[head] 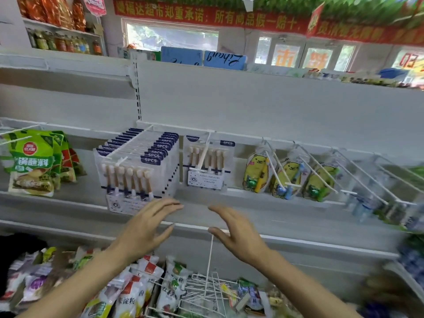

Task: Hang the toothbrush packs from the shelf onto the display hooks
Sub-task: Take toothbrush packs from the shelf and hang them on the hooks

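Hands, my left hand (146, 228) and right hand (236, 232), hover spread and empty below hung toothbrush packs (135, 166), ready for another.

Bare shelf (298, 216) is lying open ahead of me, while the full toothbrush-pack hook (128, 145) is crowding my left and a single pack (207, 164) is hanging centre.

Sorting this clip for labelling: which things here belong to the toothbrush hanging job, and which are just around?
Job: full row of 6PCS toothbrush packs, single hung pack, left hand, right hand.
Around: green sauce packets, yellow bear kids' brushes, starch bags.
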